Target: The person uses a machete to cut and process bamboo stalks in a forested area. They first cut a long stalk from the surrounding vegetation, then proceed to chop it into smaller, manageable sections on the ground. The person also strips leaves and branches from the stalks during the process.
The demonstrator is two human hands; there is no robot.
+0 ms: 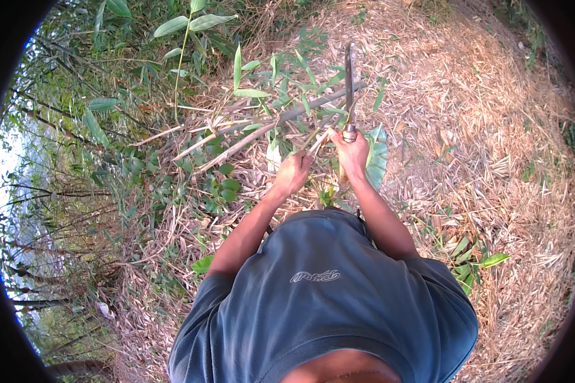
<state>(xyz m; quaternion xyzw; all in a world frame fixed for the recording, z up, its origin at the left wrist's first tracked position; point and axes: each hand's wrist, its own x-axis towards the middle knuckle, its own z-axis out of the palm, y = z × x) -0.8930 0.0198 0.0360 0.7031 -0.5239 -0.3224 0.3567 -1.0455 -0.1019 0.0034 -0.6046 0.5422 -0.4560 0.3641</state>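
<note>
A blue-grey shirt (326, 306) fills the near foreground at 6 o'clock. Just beyond it, the left hand (292, 173) is clenched around a thin pale bamboo stem (316, 143), and the right hand (352, 153) is wrapped on the handle of a long knife (349, 83), whose narrow blade is pointed toward 12 o'clock. No containers are seen. Farther off, green bamboo leaves (262, 89) are spread at 11 o'clock over dry straw-covered ground (479, 127).
</note>
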